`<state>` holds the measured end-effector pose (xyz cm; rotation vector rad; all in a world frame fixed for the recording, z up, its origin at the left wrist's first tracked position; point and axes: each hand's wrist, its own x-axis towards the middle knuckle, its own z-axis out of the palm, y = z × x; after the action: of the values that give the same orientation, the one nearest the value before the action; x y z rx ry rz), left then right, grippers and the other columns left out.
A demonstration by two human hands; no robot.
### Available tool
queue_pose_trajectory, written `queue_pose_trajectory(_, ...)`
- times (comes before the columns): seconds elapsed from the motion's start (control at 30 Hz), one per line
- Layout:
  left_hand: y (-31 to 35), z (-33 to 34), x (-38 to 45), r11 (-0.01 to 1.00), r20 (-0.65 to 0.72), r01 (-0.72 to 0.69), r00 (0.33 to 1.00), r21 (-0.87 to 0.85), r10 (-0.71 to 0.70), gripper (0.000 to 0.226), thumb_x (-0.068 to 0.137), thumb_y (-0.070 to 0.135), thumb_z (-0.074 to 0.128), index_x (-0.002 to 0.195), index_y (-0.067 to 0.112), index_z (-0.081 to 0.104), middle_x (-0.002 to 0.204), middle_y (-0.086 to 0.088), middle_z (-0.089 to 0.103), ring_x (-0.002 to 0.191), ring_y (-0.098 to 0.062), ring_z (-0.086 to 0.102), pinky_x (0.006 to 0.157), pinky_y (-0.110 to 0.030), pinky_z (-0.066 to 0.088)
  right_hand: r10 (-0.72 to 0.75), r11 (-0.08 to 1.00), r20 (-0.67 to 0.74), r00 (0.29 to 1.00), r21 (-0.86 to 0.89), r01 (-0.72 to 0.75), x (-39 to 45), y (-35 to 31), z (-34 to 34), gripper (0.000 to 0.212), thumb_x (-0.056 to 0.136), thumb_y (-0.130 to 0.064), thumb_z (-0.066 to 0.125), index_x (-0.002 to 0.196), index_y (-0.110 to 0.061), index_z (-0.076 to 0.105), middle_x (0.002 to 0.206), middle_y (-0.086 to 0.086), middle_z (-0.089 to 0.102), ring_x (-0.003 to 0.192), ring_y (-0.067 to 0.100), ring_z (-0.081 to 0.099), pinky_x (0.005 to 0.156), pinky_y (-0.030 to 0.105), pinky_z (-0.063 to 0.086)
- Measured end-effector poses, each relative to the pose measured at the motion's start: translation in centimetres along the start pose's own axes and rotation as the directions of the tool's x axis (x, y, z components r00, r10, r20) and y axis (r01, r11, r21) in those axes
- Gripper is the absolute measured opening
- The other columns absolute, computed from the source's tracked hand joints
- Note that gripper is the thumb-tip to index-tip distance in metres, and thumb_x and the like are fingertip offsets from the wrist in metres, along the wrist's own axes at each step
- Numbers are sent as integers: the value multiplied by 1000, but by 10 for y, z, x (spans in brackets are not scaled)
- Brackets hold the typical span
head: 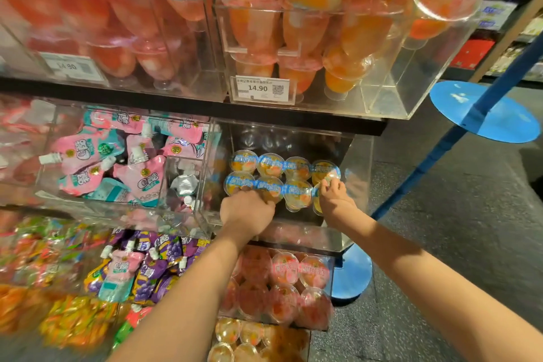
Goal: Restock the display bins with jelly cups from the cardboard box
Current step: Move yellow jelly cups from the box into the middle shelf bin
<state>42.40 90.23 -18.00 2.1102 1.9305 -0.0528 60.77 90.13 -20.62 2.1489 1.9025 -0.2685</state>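
Jelly cups [296, 182] are being gripped by curled fingers of the left hand [246, 211] and right hand [335, 200], seemingly to seat them in neat rows within the clear bin [360, 161].

Both my bare forearms reach forward and slightly inward, wrists nearly level. My left hand [246, 211] is turned back-up, knuckles forward, fingers curled down and out of sight past the knuckles; whether they hold anything I cannot tell. My right hand [335, 198] sits a little to the side, well apart from the left, its fingers [330, 184] bent and pinching at the tips.
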Motion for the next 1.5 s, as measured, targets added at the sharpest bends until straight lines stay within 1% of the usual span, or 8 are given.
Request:
queue_pose_trajectory(0.13, -6, -1, -8, 963, -49, -97, 995, -253, 87, 47, 97, 53, 34, 132, 25, 47, 129, -1, 58, 120, -23, 51, 89, -33, 40, -44, 996, -9, 999, 72, 44, -8, 5, -11, 54, 93, -11, 52, 141, -1, 29, 141, 18, 35, 128, 36, 40, 103, 40, 35)
queue_pose_trajectory(0.33, -28, -13, -47, 540, -142, -231, 969, -809, 202, 42, 94, 23, 57, 135, 17, 47, 124, 2, 58, 119, -14, 55, 99, -18, 39, -74, 960, -298, 952, 238, 149, -51, -2, -39, 33, 90, -4, 48, 122, -8, 55, 117, 11, 57, 100, 25, 58, 80, 30, 48)
queue_pose_trajectory(0.5, -100, -17, -132, 683, -94, -258, 959, -683, 268, 27, 95, 12, 55, 122, 16, 59, 108, 7, 61, 92, 13, 51, 83, -3, 39, -215, 903, -246, 945, 319, 289, -120, -71, -64, 27, 90, -13, 49, 113, -12, 63, 108, 9, 64, 99, 29, 59, 77, 31, 44)
queue_pose_trajectory(0.67, -208, 3, -259, 866, 31, -133, 985, -482, 169, 24, 96, 16, 53, 117, 11, 62, 106, 0, 68, 101, -17, 62, 92, -24, 44, -499, 744, -238, 834, 376, 552, -222, -179, -55, 27, 85, -19, 61, 111, -19, 68, 83, 2, 62, 82, 22, 60, 80, 32, 49)
queue_pose_trajectory(0.97, -390, 48, -595, 735, -16, 325, 910, -595, -415, 24, 96, 20, 55, 118, 16, 62, 94, 7, 65, 88, -5, 60, 79, -16, 44, -932, 252, -158, 326, 361, 898, -473, -420, 5, 20, 88, -19, 63, 106, -18, 70, 71, -8, 57, 56, -2, 45, 62, 21, 35)
queue_pose_trajectory(1.13, -459, 71, -756, 483, 3, 465, 723, -742, -691, 22, 97, 19, 52, 117, 14, 60, 92, 8, 65, 85, -8, 65, 84, -24, 51, -992, -14, -125, 31, 341, 940, -599, -542, 21, 20, 88, -16, 63, 107, -15, 71, 86, -5, 66, 73, 6, 55, 68, 14, 33)
queue_pose_trajectory(1.23, -486, 81, -831, 359, -16, 486, 577, -797, -817, 23, 98, 21, 51, 118, 14, 61, 87, 13, 63, 74, 8, 58, 69, -8, 43, -990, -127, -94, -101, 332, 935, -664, -609, 32, 19, 89, -14, 63, 106, -15, 72, 86, -3, 68, 76, 10, 61, 70, 16, 38)
queue_pose_trajectory(1.5, -592, 121, -962, 109, 22, 421, 295, -900, -955, 20, 96, 21, 54, 113, 20, 65, 103, 8, 69, 91, 2, 65, 81, -14, 49, -936, -326, 16, -351, 338, 883, -799, -786, 71, 18, 91, -15, 60, 106, -15, 70, 87, 6, 71, 65, 7, 59, 69, 18, 42)
